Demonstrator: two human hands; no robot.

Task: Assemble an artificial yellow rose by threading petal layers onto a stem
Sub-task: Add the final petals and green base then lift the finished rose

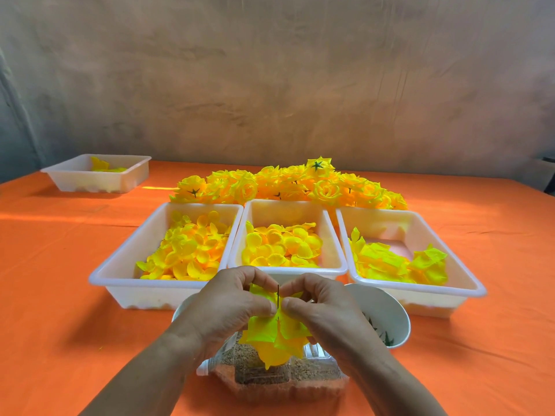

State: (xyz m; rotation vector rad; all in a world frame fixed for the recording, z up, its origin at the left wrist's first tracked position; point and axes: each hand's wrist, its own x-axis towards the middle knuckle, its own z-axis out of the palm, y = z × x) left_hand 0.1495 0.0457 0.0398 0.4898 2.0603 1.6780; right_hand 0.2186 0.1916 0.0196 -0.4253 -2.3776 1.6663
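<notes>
Two grips meet just before the middle tray (300, 270): the left grip (228, 298) and the right grip (321, 304) both pinch the yellow petal layers (270, 334) on either side of the thin stem (278, 295), which stands upright between the fingertips, so threading looks to be in hand. Next, the layer likely needs sliding squarely down the stem without tearing. On the desk (60, 295) stand four trays, three in a row and the far tray (90, 178) apart at left, plus one heap of finished roses (288, 184) and one cup (387, 313).
</notes>
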